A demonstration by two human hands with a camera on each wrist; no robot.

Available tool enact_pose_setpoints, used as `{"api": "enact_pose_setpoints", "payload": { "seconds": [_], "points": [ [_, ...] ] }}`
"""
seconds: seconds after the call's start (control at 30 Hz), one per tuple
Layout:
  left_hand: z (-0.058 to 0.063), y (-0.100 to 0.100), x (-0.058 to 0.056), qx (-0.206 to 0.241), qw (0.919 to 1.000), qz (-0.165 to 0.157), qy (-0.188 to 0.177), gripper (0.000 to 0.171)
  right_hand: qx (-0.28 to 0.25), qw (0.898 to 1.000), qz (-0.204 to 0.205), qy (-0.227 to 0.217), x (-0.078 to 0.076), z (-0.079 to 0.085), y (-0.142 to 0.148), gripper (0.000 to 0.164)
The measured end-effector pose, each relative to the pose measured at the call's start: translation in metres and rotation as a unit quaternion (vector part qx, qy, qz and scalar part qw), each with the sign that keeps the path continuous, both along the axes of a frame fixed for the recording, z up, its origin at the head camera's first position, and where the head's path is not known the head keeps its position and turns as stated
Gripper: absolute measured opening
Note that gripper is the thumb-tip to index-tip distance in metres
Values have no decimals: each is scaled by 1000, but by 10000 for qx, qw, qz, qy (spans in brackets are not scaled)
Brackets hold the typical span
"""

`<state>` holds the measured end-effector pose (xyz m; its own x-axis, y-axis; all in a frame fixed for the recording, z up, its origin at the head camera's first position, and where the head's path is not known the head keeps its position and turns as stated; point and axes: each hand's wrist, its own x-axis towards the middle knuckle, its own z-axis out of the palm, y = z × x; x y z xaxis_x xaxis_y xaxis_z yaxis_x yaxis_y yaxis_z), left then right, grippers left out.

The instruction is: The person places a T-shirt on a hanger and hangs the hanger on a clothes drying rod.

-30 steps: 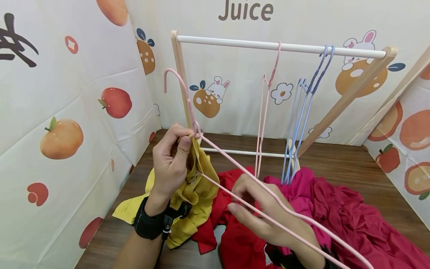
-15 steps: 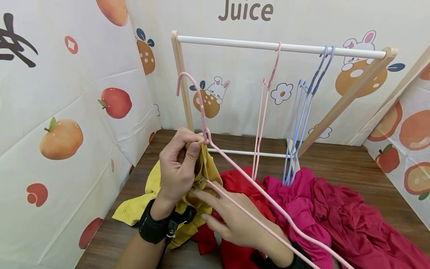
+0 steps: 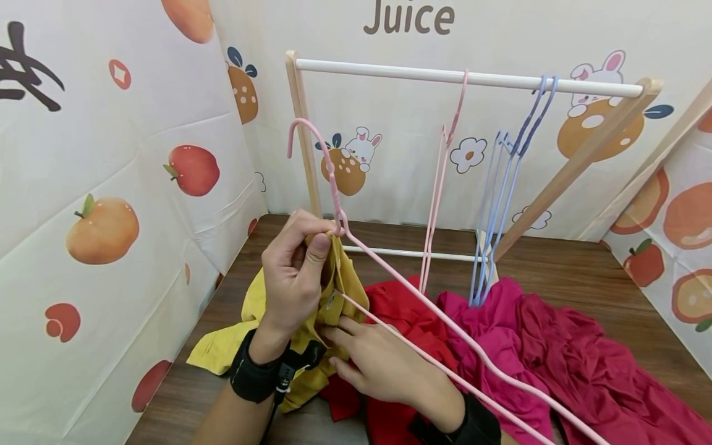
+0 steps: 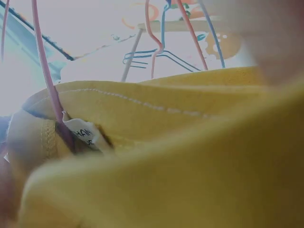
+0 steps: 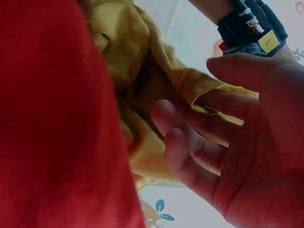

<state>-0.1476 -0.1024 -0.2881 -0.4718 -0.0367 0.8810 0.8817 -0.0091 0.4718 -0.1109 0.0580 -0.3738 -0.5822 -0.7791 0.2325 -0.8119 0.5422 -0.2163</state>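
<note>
My left hand [image 3: 295, 278] pinches the gathered collar of a yellow shirt [image 3: 349, 275] right at the neck of a pink hanger [image 3: 335, 191]. The hanger's hook points up and left, and its far end stretches toward the lower right. In the left wrist view, one hanger wire passes into the shirt's opening beside a white label [image 4: 81, 130]. My right hand [image 3: 389, 361] lies beneath the lower wire with loosely bent fingers against the shirt. The right wrist view shows those fingers [image 5: 202, 152] apart, the shirt cloth [image 5: 166, 83] draped by them.
Behind stands a rack with a white rail [image 3: 384, 71], bearing a pink hanger [image 3: 436, 204] and two blue hangers [image 3: 503, 198]. Red cloth [image 3: 397, 303], magenta cloth [image 3: 484, 334] and crimson cloth [image 3: 589, 358] lie crumpled on the wooden table [image 3: 172, 383]. Printed sheets form the walls.
My right hand has moved left from between the hanger wires to the yellow shirt's front. My left hand, with collar and hanger, has shifted slightly right and down.
</note>
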Motion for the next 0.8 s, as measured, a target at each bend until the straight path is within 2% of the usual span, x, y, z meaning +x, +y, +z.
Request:
{"api": "enact_pose_setpoints", "payload": {
  "seconds": [0.2, 0.5, 0.8],
  "points": [
    [1, -3, -2, 63, 9999, 88, 5, 32, 309, 9995, 48, 44, -3, -5, 0, 15],
    [3, -19, -9, 291, 9985, 462, -23, 32, 454, 9986, -274, 51, -4, 0, 10, 21],
    [8, -40, -11, 444, 9958, 794, -93, 33, 374, 9966, -647, -356, -6, 14, 21, 20]
  ]
}}
